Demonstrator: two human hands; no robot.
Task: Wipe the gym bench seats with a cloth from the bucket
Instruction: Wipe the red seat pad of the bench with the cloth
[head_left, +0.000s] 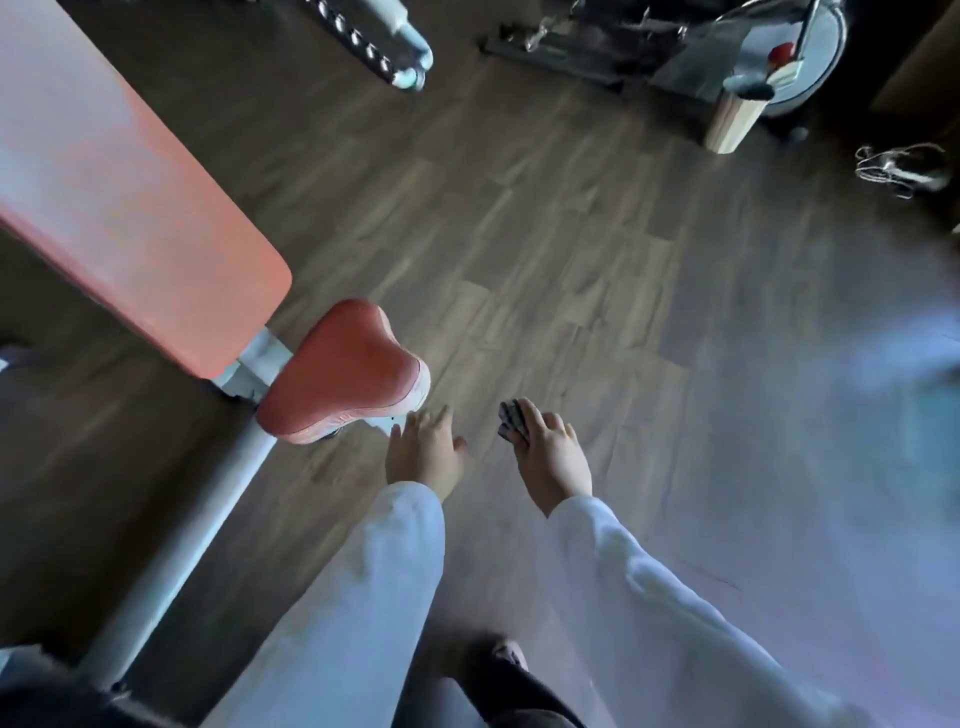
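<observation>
Head-worn view, steeply downward over floor (597, 260), close above hands

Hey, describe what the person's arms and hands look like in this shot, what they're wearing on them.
Both arms are covered by long, loose, white sleeves that end at the wrists: the left sleeve and the right sleeve look like the same soft, slightly creased fabric. The left hand and right hand are bare, with no gloves. No watch, ring or bracelet is visible, though the picture is somewhat blurred.
</observation>
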